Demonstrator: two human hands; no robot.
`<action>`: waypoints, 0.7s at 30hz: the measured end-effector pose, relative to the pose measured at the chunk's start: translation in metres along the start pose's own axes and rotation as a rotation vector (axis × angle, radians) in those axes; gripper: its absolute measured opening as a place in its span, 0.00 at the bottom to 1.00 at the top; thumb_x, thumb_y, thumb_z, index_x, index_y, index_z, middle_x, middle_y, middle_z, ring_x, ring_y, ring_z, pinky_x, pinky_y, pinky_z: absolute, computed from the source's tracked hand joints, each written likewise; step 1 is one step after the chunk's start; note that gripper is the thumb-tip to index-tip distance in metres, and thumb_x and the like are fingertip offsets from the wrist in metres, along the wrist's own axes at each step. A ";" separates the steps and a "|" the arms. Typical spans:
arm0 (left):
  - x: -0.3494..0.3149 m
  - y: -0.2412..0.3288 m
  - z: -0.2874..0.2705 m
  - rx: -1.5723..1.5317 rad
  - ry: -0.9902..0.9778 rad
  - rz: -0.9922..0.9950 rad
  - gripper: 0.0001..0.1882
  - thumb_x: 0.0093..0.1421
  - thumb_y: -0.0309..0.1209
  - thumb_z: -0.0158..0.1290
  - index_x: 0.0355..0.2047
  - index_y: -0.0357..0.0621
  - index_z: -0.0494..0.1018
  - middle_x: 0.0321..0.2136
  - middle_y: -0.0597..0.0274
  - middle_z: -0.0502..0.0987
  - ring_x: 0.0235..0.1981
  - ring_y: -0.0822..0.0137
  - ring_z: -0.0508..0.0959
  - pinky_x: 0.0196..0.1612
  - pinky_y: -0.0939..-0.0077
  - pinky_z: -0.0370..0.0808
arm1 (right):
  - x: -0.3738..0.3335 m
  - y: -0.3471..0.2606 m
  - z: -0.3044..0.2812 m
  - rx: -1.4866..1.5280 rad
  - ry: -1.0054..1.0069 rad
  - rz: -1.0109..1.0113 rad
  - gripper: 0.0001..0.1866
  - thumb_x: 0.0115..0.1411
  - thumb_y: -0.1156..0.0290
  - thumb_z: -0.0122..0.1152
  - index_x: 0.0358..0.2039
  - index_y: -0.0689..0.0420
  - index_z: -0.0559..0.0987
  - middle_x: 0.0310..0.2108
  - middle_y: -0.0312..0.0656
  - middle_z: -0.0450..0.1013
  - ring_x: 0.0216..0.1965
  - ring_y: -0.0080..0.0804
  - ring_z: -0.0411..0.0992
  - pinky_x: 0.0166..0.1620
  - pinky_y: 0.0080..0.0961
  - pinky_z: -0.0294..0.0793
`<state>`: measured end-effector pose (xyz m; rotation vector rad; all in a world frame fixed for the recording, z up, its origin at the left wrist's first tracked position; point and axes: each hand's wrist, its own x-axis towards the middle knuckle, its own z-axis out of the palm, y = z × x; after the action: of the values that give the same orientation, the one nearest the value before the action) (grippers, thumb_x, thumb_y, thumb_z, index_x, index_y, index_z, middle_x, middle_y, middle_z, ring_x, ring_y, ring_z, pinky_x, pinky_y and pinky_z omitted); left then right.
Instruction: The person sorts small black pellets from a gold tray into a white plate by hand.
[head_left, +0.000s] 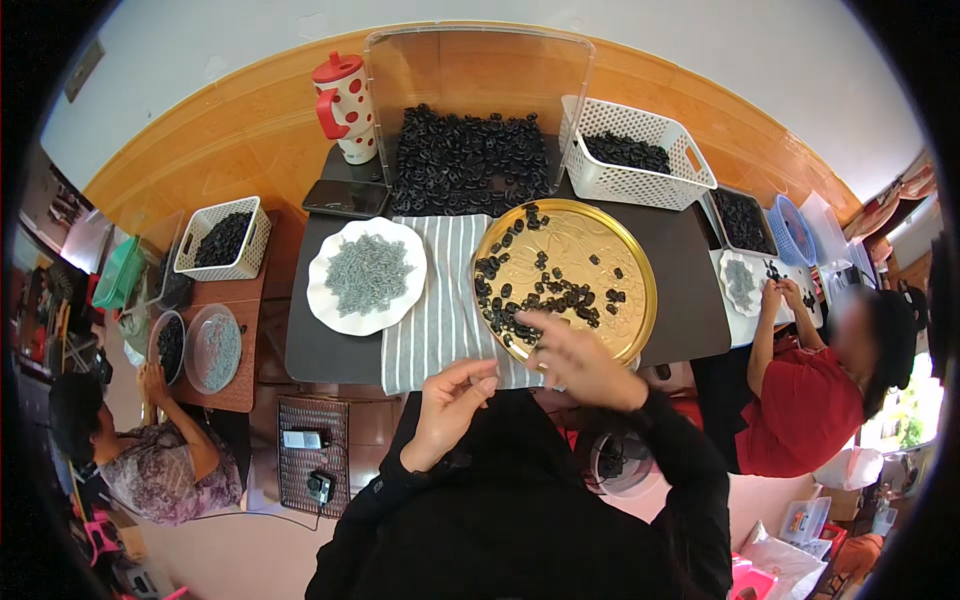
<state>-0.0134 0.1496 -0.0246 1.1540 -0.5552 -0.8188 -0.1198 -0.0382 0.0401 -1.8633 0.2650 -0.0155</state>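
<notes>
A person in black sleeves works with bare hands at the near edge of a dark table (690,285): the left hand (452,408) is raised just in front of a grey-and-white striped cloth (432,345), thumb and forefinger drawn nearly together, though whether a small piece is pinched there cannot be told. The right hand (588,368), blurred, reaches over the near rim of a round gold-coloured tray (612,235), fingers partly spread; its grip, too, cannot be made out. Small black pieces (563,300) lie scattered on the tray, densest across its near half and left side. To the left, a white scalloped plate (318,275) carries a mound of small, translucent grey pieces (366,275). Beyond the plate lies a dark smartphone (346,199); farther back, a white perforated basket (642,187) and a clear plastic bin (480,62) hold more black pieces, with a red-lidded, polka-dot tumbler (352,112) standing beside the bin, near the wall
</notes>
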 end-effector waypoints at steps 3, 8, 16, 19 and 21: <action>0.005 0.009 0.011 -0.015 -0.065 0.018 0.09 0.60 0.21 0.52 0.41 0.34 0.76 0.33 0.61 0.74 0.29 0.76 0.73 0.30 0.85 0.70 | -0.013 0.004 0.042 0.064 0.002 -0.077 0.30 0.60 0.81 0.49 0.63 0.56 0.57 0.31 0.39 0.75 0.22 0.19 0.68 0.26 0.15 0.70; 0.010 0.006 0.004 -0.063 -0.128 -0.017 0.07 0.61 0.20 0.51 0.37 0.33 0.76 0.32 0.62 0.73 0.27 0.77 0.72 0.30 0.86 0.69 | -0.010 0.020 0.062 0.039 0.182 -0.247 0.24 0.59 0.79 0.55 0.56 0.59 0.63 0.28 0.40 0.75 0.24 0.23 0.72 0.26 0.20 0.70; 0.039 0.015 -0.016 0.872 0.188 0.419 0.02 0.52 0.20 0.56 0.27 0.36 0.77 0.21 0.57 0.72 0.23 0.60 0.74 0.27 0.70 0.69 | -0.007 0.034 -0.016 -0.639 0.498 -0.337 0.06 0.50 0.79 0.57 0.30 0.62 0.76 0.24 0.47 0.68 0.25 0.47 0.71 0.28 0.36 0.70; 0.042 0.009 -0.020 1.057 0.200 0.440 0.03 0.50 0.20 0.56 0.27 0.37 0.77 0.23 0.55 0.72 0.27 0.55 0.73 0.29 0.66 0.69 | -0.001 0.044 -0.032 -0.850 0.503 -0.177 0.04 0.51 0.75 0.55 0.28 0.58 0.76 0.25 0.49 0.67 0.27 0.48 0.71 0.29 0.39 0.70; 0.042 0.006 -0.021 1.169 0.220 0.454 0.04 0.50 0.21 0.56 0.28 0.37 0.77 0.24 0.55 0.72 0.29 0.55 0.73 0.30 0.64 0.69 | 0.002 0.042 -0.033 -0.842 0.390 -0.054 0.07 0.50 0.76 0.56 0.31 0.59 0.78 0.26 0.48 0.68 0.28 0.48 0.71 0.32 0.39 0.70</action>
<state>0.0293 0.1289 -0.0263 2.0245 -1.1150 0.1171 -0.1299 -0.0814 0.0106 -2.7012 0.5497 -0.3550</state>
